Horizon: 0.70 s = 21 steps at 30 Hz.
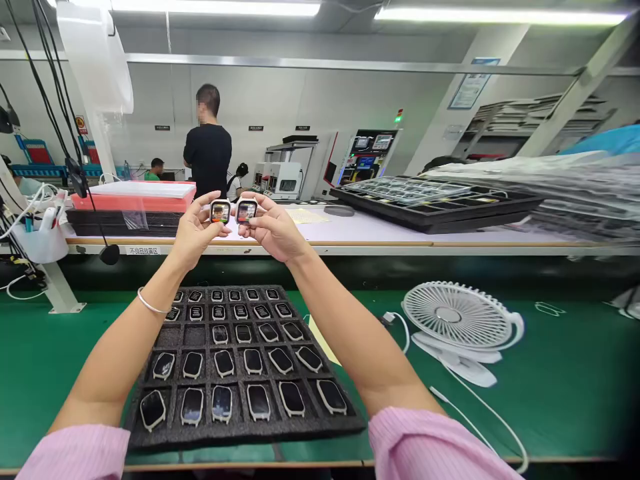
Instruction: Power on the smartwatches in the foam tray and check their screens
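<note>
My left hand (198,230) pinches a smartwatch body (220,212) without a strap, its screen lit with a coloured picture. Beside it, my right hand (273,225) grips a second watch body (247,211), also lit and facing me. Both are held up side by side at the height of the shelf. Below my forearms lies a black foam tray (200,435) with rows of watch bodies in square pockets. Most of these screens are dark; those in the two far rows show small white text. Two pockets at the left of the third row from the far side hold no watch.
A white desk fan (457,317) with cables stands right of the tray on the green bench (565,387). Stacked black trays (435,210) sit on the raised shelf (320,233). A white pen cup (43,240) hangs at the left. People are in the background.
</note>
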Available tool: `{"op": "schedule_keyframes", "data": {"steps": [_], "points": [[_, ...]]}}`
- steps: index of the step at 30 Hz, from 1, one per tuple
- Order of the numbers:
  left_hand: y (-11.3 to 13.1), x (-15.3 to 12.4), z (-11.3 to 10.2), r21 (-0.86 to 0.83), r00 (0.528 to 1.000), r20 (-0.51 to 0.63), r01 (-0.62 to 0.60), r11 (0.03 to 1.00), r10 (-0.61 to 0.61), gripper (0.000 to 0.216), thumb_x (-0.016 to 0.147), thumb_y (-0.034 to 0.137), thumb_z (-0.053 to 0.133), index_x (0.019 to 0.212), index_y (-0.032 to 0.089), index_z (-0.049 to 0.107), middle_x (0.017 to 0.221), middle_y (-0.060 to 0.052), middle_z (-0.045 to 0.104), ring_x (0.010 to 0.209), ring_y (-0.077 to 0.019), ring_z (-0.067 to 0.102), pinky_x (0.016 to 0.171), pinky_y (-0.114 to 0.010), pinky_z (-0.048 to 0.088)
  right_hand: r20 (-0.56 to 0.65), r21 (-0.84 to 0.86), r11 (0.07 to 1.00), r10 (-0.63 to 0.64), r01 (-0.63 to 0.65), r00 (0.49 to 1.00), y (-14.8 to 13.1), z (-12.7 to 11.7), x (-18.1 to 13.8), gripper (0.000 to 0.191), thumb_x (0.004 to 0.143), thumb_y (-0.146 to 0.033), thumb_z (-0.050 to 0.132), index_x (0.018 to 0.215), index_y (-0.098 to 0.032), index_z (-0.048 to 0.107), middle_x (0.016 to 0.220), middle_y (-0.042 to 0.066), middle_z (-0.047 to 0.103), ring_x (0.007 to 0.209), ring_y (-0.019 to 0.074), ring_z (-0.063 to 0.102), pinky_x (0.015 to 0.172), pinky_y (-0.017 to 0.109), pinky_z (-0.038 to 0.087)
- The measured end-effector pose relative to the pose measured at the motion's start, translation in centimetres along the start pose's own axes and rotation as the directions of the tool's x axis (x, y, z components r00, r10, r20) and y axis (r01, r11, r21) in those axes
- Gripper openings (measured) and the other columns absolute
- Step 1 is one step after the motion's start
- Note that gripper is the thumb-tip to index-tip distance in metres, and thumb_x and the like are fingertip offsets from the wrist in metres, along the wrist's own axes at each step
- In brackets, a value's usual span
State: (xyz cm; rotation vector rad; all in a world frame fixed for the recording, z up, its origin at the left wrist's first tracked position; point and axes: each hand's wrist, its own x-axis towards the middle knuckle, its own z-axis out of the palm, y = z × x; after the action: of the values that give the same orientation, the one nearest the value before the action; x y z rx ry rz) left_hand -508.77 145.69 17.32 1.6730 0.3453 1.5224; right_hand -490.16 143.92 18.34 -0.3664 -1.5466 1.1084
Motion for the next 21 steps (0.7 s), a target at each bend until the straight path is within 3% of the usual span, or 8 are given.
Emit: {"op": "schedule_keyframes", "data": {"steps": [9, 21], "points": [[0.5, 1.9, 1.0, 0.011, 0.999, -0.050, -0.013, 1.000, 0.013, 0.064, 0.065, 0.012, 0.072, 0.126, 0.020, 0.057, 0.090, 0.001, 0.070, 0.064, -0.0093, 0.068, 0.067, -0.024, 0.059, 0.039, -0.052, 0.996, -0.076, 0.078, 0.996, -0.6, -1.1, 1.0, 0.054, 0.071, -0.015, 0.068, 0.122, -0.025, 0.054, 0.106, 0.002, 0.068, 0.072, 0.0130, 0.064, 0.069, 0.030, 0.055], [-1.7, 2.8, 1.5, 0.004, 0.998, -0.059, 0.021, 1.000, -0.021, 0.071, 0.063, 0.010, 0.068, 0.132, 0.020, 0.056, 0.093, -0.001, 0.072, 0.065, -0.0099, 0.068, 0.068, -0.025, 0.059, 0.003, -0.032, 0.998, -0.057, 0.057, 0.998, 0.5, -2.9, 1.1, 0.055, 0.068, -0.016, 0.070, 0.121, -0.023, 0.054, 0.102, 0.002, 0.067, 0.072, 0.0136, 0.064, 0.067, 0.029, 0.054]]}}
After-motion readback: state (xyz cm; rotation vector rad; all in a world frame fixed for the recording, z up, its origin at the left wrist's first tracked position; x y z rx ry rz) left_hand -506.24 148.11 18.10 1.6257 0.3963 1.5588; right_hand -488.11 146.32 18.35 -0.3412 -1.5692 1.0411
